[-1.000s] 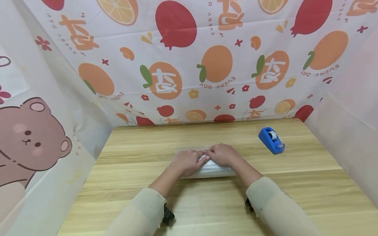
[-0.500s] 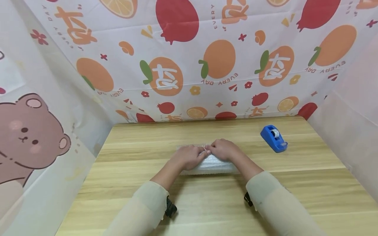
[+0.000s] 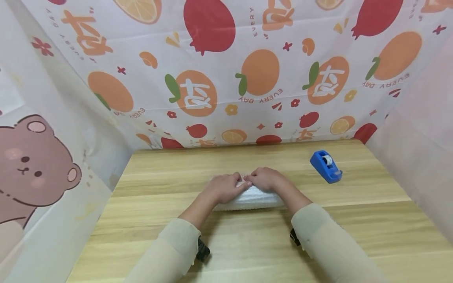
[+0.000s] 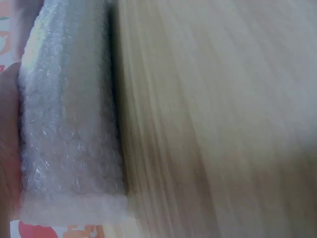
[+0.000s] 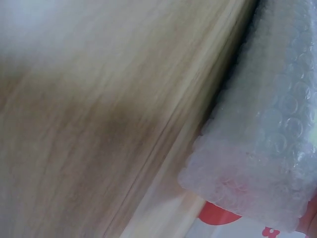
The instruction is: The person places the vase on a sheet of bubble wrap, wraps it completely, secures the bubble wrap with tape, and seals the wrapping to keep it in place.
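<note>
A long bundle of bubble wrap (image 3: 255,199) lies crosswise on the wooden table. My left hand (image 3: 224,189) grips its far edge near the middle, the thumb pointing right along the top. Close beside it, my right hand (image 3: 267,180) holds the same edge with curled fingers, and the two hands nearly meet. In the left wrist view the bubble wrap (image 4: 74,119) stretches up the left side, with part of a hand (image 4: 10,134) along its edge. The right wrist view shows the other end of the bubble wrap (image 5: 267,129). Whatever lies inside is hidden by the layers.
A blue tape dispenser (image 3: 326,166) with a roll of clear tape stands at the back right of the table (image 3: 159,220). Behind the table hangs a fruit-print cloth (image 3: 226,78). Pale cloths close off both sides, the left one with a bear (image 3: 39,161).
Both hands keep their place on the bubble wrap. The fingers have shifted slightly near where the hands meet, and the head view has moved a little.
</note>
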The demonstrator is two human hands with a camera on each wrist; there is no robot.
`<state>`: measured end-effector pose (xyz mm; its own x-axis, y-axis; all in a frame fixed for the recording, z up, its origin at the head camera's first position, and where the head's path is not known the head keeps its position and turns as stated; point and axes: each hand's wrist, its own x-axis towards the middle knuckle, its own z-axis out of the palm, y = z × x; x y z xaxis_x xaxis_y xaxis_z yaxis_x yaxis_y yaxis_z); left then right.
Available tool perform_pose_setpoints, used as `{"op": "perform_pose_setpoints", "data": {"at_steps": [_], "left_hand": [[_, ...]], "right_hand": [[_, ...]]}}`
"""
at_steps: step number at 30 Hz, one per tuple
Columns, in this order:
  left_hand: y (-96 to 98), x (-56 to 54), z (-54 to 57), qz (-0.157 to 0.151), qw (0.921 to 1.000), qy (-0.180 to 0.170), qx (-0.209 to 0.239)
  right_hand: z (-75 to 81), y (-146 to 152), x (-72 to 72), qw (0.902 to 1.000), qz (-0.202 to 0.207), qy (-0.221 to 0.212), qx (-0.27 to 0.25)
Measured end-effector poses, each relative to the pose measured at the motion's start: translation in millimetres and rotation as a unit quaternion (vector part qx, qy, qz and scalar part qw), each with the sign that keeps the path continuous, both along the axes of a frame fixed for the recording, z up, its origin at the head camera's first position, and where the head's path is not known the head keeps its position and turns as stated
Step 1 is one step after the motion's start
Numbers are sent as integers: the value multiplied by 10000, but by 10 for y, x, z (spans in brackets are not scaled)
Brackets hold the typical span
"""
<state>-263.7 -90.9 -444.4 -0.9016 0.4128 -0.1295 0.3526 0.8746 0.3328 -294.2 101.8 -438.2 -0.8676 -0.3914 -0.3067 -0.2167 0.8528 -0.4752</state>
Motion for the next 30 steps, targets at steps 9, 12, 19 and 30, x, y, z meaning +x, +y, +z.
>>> {"op": "perform_pose_setpoints", "data": {"at_steps": [9, 12, 19, 30], "left_hand": [[-41, 89, -89, -363, 9834, 1670, -616], [-85, 130, -104, -646, 9552, 2817, -637], [-103, 302, -73, -915, 9433, 2950, -1216], [-56, 353, -167, -657, 9646, 2277, -1157]], "right_hand": [[-63, -22, -21, 10000, -79, -12, 44], [-45, -56, -36, 9998, -79, 62, 149], [-21, -96, -62, 9998, -56, 65, 205], [-32, -51, 68, 9859, 106, 1649, 243]]}}
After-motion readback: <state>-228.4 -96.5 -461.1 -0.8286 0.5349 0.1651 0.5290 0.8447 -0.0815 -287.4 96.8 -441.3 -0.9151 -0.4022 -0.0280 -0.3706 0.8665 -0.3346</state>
